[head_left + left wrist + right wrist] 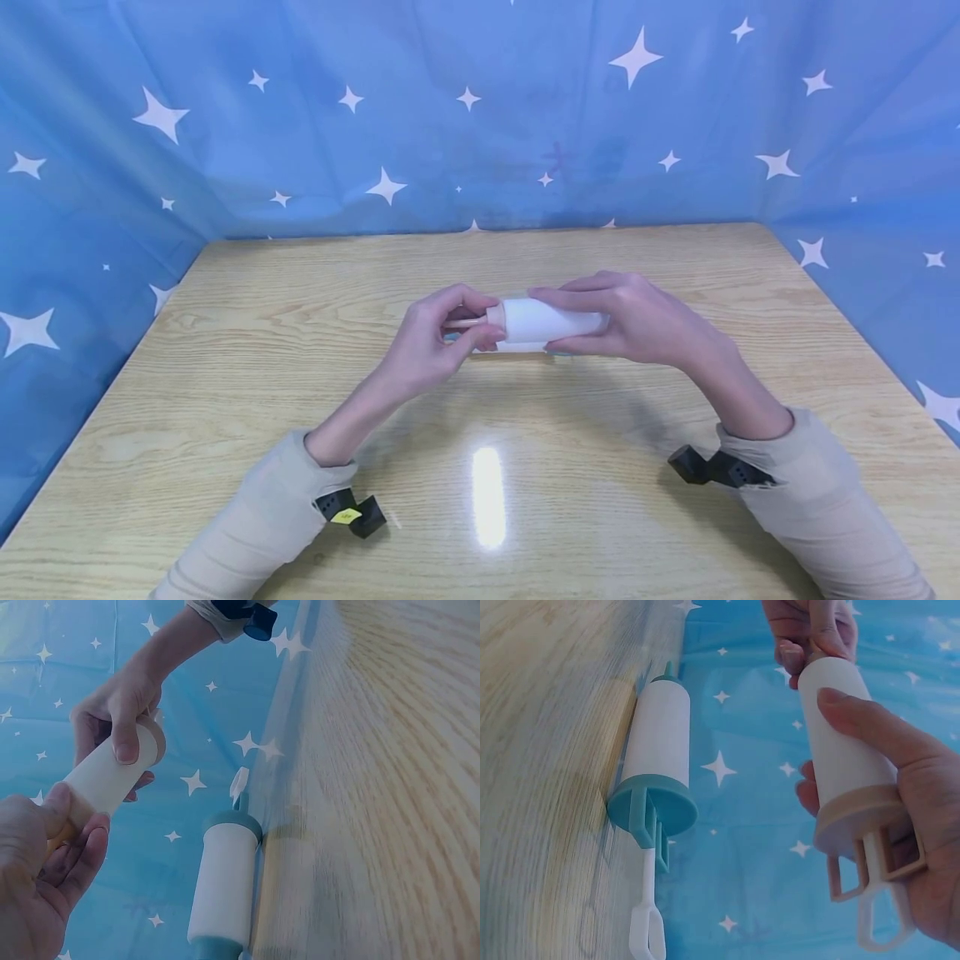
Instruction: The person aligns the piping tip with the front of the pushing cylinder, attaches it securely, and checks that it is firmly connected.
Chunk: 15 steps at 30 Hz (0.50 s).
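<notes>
Both hands hold a large syringe with a white barrel, beige end pieces and a thin beige nozzle, held sideways above the table. The left hand pinches the beige cap at the nozzle end. Around the barrel near the other end, the right hand grips with thumb and fingers apart. In the right wrist view, beige finger loops and a white plunger ring stick out at that end. A second syringe, white with teal ends, lies on the table just beyond, mostly hidden in the head view.
The wood-grain table reaches to a blue star-patterned curtain at the back and sides. A bright light reflection shows on the near tabletop. Small black cameras are strapped to both wrists.
</notes>
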Motion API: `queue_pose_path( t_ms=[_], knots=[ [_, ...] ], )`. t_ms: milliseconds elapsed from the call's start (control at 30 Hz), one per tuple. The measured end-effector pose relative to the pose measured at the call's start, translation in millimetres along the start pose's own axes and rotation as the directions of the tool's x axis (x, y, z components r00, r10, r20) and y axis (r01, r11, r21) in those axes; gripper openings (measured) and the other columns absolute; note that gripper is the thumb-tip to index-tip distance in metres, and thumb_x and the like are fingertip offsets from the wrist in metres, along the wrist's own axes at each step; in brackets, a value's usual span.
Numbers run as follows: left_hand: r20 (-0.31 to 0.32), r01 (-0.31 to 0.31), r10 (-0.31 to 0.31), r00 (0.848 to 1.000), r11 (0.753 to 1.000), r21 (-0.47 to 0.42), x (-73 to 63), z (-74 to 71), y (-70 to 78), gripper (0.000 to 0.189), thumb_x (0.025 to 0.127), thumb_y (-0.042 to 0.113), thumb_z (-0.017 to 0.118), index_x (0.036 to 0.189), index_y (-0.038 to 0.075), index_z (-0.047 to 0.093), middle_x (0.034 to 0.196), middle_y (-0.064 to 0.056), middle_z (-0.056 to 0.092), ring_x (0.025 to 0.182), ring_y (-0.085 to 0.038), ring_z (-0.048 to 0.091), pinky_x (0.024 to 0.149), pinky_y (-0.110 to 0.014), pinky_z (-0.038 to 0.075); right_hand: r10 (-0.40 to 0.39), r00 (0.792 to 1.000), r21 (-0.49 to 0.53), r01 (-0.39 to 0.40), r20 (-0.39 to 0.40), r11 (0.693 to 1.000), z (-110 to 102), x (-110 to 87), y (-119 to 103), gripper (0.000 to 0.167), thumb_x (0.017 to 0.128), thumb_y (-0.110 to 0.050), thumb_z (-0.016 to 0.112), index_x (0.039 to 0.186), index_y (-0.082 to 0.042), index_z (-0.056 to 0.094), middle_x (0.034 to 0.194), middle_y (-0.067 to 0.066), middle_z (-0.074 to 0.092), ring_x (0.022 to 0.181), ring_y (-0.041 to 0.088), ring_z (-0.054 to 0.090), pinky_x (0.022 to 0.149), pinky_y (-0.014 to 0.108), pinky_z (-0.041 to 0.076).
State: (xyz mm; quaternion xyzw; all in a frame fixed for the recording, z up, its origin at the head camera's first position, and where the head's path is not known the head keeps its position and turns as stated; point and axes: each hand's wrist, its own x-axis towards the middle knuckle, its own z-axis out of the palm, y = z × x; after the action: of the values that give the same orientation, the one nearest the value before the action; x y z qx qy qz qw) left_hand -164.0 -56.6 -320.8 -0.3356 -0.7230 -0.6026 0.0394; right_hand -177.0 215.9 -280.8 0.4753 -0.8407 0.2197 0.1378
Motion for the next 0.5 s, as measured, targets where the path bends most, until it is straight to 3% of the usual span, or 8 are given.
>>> queue_pose_path(
  t_ms=[200, 500],
  knots=[
    [0.002, -0.026, 0.026, 1.000, 1.000, 0.001, 0.8, -0.7, 0.6, 0.019, 0.089, -0.004, 0.074, 0.105, -0.006, 0.065, 0.109, -0.019, 0.069, 0.081, -0.029, 0.074, 0.071, -0.039, 0.064, -0.004, 1.000, 0.012, 0.005, -0.017, 1.000, 0.4, -0.7, 1.3, 0.057, 0.077, -0.023, 0.089, 0.130, -0.010, 0.070, 0.115, 0.010, 0.073, 0.095, 0.027, 0.072, 0.068, 0.038, 0.061],
    [-0.024, -0.021, 0.021, 0.999, 1.000, -0.007, 1.4, -3.2, 2.4, 0.016, 0.091, -0.003, 0.072, 0.105, -0.004, 0.066, 0.109, -0.016, 0.069, 0.080, -0.018, 0.074, 0.066, -0.035, 0.064, 0.015, 0.999, -0.011, -0.015, -0.033, 1.000, 0.9, 0.5, 2.5, 0.056, 0.087, -0.046, 0.079, 0.130, -0.012, 0.069, 0.112, 0.009, 0.072, 0.091, 0.022, 0.070, 0.066, 0.036, 0.061]
  ],
)
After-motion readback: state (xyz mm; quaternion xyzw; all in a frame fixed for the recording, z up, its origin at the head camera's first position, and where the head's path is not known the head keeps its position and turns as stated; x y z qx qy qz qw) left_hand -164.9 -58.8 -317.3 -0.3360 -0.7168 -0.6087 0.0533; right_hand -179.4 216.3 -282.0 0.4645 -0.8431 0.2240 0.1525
